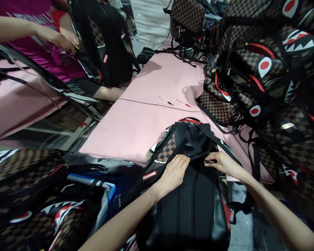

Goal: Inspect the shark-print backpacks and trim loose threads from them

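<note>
A black backpack (184,202) with a checkered, shark-pattern side lies in front of me, its padded back panel facing up. Its top handle with red trim (190,120) points away from me, toward the pink table. My left hand (174,169) rests flat on the upper back panel, fingers stretched out, fingertips at a fold or slit across the panel. Just to its right, my right hand (221,162) is closed in a pinch at the other end of that fold. A small dark object shows at its fingertips, too small to make out.
The pink table (136,125) carries a black pen (166,101), a red pen (184,103) and a thin cord. Checkered shark backpacks (253,73) are piled on the right, with more bags (28,181) at lower left. Across, a person in a magenta shirt (39,42) handles another black backpack (104,45).
</note>
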The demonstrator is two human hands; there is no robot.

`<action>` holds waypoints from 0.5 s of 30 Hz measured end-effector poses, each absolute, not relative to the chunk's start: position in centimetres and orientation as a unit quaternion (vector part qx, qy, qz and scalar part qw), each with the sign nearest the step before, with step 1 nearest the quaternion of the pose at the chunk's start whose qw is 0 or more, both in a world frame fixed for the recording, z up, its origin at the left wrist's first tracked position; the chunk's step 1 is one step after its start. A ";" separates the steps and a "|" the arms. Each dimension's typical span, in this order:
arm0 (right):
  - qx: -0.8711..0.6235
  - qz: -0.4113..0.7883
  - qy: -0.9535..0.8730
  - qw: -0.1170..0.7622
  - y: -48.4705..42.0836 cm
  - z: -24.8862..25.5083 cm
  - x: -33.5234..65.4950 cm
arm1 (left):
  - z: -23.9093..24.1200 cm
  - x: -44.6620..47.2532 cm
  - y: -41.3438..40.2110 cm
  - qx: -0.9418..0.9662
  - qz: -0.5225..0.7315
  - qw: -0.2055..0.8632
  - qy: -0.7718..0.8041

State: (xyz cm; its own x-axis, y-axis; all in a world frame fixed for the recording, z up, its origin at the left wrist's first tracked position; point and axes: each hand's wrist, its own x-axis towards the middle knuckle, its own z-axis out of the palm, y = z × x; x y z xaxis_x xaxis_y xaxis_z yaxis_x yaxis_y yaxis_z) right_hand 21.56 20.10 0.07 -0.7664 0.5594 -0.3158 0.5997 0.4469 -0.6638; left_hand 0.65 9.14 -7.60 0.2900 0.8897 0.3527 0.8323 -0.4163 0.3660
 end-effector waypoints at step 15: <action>0.451 -0.334 0.823 -0.083 22.8 -4.1 19.3 | -3.3 0.7 16.6 0.743 0.016 0.181 0.644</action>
State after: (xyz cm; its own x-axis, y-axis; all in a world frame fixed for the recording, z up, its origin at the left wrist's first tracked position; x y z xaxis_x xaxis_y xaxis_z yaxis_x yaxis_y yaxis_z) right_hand 19.29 22.84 -4.09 -0.5788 0.7987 -0.1648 0.6876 0.3692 -0.6252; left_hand 0.72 16.58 -3.31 0.1701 0.9629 -0.2094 0.9514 -0.1051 0.2894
